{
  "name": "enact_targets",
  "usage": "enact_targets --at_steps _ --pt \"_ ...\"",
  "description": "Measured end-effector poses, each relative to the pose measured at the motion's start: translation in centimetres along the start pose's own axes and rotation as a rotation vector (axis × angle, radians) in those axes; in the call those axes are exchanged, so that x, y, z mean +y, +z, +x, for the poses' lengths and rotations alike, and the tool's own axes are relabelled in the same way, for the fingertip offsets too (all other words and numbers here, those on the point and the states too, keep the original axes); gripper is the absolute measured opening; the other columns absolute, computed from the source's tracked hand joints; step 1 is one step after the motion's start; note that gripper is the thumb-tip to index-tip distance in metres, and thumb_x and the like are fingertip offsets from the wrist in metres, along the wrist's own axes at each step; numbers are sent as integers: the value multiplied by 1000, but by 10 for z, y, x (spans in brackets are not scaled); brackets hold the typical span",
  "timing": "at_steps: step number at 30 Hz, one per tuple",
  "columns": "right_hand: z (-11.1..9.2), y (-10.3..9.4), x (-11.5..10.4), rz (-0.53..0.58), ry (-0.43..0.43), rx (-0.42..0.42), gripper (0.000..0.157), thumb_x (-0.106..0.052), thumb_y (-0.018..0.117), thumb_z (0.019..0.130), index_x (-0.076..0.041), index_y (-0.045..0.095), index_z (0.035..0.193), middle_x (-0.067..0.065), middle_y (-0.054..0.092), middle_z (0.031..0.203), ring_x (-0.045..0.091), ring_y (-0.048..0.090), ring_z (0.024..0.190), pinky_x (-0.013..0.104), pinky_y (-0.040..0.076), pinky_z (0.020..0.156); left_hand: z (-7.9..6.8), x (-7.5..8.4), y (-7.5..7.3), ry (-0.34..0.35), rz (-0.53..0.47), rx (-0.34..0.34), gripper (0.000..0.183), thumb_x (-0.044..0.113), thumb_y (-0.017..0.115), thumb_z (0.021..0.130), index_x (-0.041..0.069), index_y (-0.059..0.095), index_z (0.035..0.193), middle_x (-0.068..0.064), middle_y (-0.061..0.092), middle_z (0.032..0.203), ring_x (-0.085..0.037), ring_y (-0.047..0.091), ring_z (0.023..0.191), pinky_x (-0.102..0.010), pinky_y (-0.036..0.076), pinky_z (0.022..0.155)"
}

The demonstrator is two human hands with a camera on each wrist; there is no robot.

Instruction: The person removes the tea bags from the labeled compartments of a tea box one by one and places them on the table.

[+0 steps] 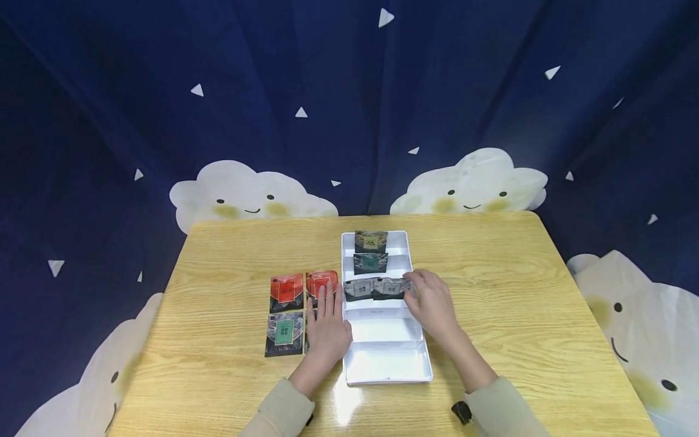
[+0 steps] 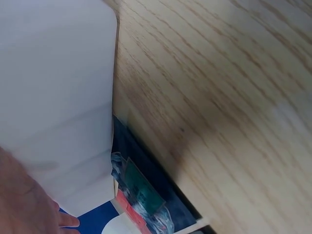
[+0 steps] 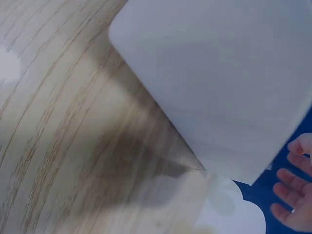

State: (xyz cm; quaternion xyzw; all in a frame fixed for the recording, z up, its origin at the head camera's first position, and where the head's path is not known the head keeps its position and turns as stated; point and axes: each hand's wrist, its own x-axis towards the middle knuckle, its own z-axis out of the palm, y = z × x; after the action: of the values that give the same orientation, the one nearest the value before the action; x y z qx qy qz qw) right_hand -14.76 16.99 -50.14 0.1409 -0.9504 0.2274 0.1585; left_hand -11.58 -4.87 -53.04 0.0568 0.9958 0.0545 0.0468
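Two grey packets stand side by side in a middle compartment of a white divided tray [image 1: 384,362]. My right hand [image 1: 434,303] is at the right edge of the right-hand grey packet [image 1: 389,289], fingertips at its top corner and thumb in front. The other grey packet [image 1: 358,289] leans beside it. My left hand [image 1: 329,334] lies with straight fingers along the tray's left side, fingertips over a red packet [image 1: 321,280] and mostly hiding a dark packet below it. In the right wrist view, my right hand [image 3: 295,187] has bent fingers beyond the tray wall.
Farther back in the tray stand a dark packet with a yellowish label [image 1: 371,241] and one with a green label [image 1: 371,263]. Left of my left hand lie another red packet [image 1: 286,292] and a green-labelled packet [image 1: 284,333]. A dark blue curtain [image 1: 349,109] hangs behind the wooden table [image 1: 218,364].
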Motion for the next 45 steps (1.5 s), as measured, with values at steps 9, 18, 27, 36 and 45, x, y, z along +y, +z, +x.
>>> enact_targets --at_steps 9,18,27,36,45 --pt "10 20 2 -59 -147 2 18 -11 65 79 -10 65 97 8 58 100 28 52 95 47 35 88 0 0 0 0 -16 -6 66 30 40 91 10 12 147 -11 10 153 -27 9 139 -51 10 109" --pt "15 35 2 -83 -179 18 19 -13 65 81 -11 63 100 4 56 94 24 50 88 45 34 84 0 0 2 -6 -37 4 66 29 41 90 10 14 147 -11 13 152 -28 10 139 -51 10 109" --pt "16 40 6 -123 -229 20 9 -18 64 84 -13 64 91 -1 58 85 20 48 81 43 34 82 0 1 0 -11 -37 -15 66 30 40 92 10 12 147 -11 11 152 -27 8 140 -51 9 109" --pt "17 42 8 -172 -272 18 8 -20 64 84 -15 65 90 -2 57 82 18 48 78 42 35 81 1 0 1 -8 -41 -11 66 30 40 92 10 12 147 -12 11 152 -28 10 139 -51 9 109" --pt "15 39 8 -136 -317 58 9 -19 61 84 -14 65 91 -1 57 84 20 49 78 43 35 80 1 -1 3 -1 -38 11 66 28 42 90 9 15 147 -13 14 152 -29 11 139 -51 10 109"
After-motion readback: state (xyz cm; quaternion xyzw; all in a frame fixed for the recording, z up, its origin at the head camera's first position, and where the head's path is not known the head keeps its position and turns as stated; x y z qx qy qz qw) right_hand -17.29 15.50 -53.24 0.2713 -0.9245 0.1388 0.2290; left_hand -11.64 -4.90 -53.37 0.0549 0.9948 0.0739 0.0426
